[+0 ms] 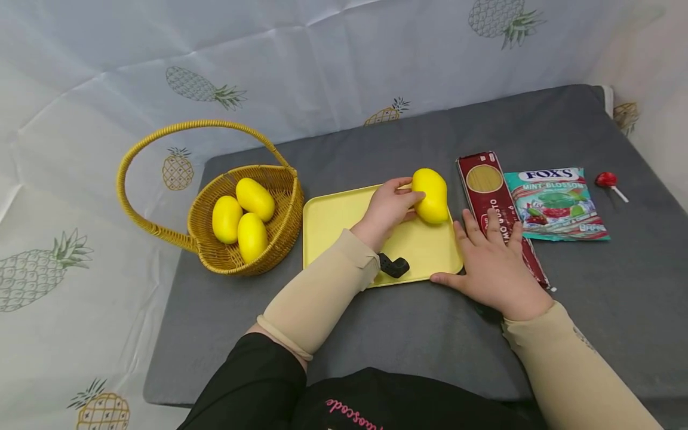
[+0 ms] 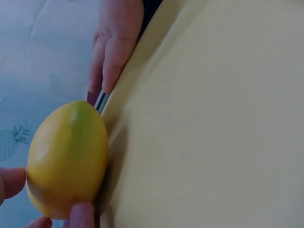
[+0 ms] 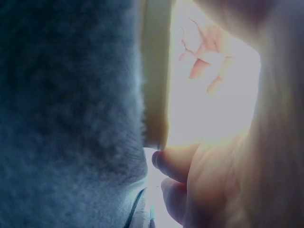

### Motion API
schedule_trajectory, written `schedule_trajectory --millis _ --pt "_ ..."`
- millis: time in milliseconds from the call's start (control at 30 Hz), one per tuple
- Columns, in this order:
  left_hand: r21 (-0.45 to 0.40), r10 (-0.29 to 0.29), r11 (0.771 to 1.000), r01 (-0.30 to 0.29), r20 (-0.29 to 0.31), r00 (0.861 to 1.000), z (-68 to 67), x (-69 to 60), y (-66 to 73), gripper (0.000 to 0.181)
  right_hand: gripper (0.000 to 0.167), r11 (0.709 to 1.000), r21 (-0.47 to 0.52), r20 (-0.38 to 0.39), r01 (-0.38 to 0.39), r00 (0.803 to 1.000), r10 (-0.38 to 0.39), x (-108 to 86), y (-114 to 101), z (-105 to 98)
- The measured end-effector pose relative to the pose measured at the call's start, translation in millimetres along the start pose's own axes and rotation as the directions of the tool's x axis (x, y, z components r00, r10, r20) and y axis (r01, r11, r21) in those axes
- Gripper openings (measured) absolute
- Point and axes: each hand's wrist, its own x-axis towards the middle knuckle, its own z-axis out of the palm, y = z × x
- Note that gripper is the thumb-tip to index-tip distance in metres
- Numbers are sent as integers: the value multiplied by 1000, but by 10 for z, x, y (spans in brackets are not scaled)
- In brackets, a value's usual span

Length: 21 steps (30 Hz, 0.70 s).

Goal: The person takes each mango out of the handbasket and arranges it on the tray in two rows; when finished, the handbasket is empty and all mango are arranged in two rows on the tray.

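Note:
At the right part of a yellow tray (image 1: pixel 333 230), my left hand (image 1: pixel 388 209) holds a yellow mango (image 1: pixel 432 196) by its left side. In the left wrist view the mango (image 2: pixel 69 156) has a greenish patch, and fingertips (image 2: pixel 82 216) touch its lower end. My right hand (image 1: pixel 494 269) lies with fingers spread at the tray's right edge, its thumb by the near corner. Its fingers reach over a long dark red packet (image 1: pixel 486 179) with a golden oval. The right wrist view is overexposed and shows part of the right hand (image 3: pixel 213 190) beside the tray edge (image 3: pixel 156 80).
A wicker basket (image 1: pixel 285 233) with a tall handle (image 1: pixel 126 173) stands at left, holding three yellow mangoes (image 1: pixel 255 199). Right of the packet lie a teal Fox's candy bag (image 1: pixel 559 206) and a red lollipop (image 1: pixel 607 180). Grey cloth covers the table (image 1: pixel 634 286); a pineapple-print curtain (image 1: pixel 301 71) hangs behind.

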Motion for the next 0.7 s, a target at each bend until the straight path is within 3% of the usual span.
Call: schedule_trajectory --millis 100,200,300,367,467,567,633,700 --pt "29 -26 999 26 15 1000 -39 -26 42 58 128 1000 -4 6 4 1000 -4 0 3 -5" --pt "11 -81 997 81 98 992 -161 -52 97 61 128 1000 2 9 2 1000 -2 -3 7 -6" --pt "-100 -127 983 152 223 967 -396 -114 141 66 128 1000 9 11 4 1000 -4 4 -5 -7" --pt "-201 -128 960 194 302 945 -578 -192 157 67 129 1000 10 12 4 1000 -4 3 -12 -8" --pt "-346 -79 912 221 381 921 -855 -368 177 64 130 1000 3 15 2 1000 -2 7 -10 -5" --pt "-439 -2 874 209 427 904 -1147 -605 214 59 131 1000 3 17 2 1000 -2 6 1 0" --pt "-480 50 858 182 432 900 -1368 -786 256 57 131 1000 6 14 3 1000 -4 4 12 4" --pt "-519 91 841 153 415 905 -1619 -968 299 55 132 1000 8 9 7 1000 -7 1 21 7"
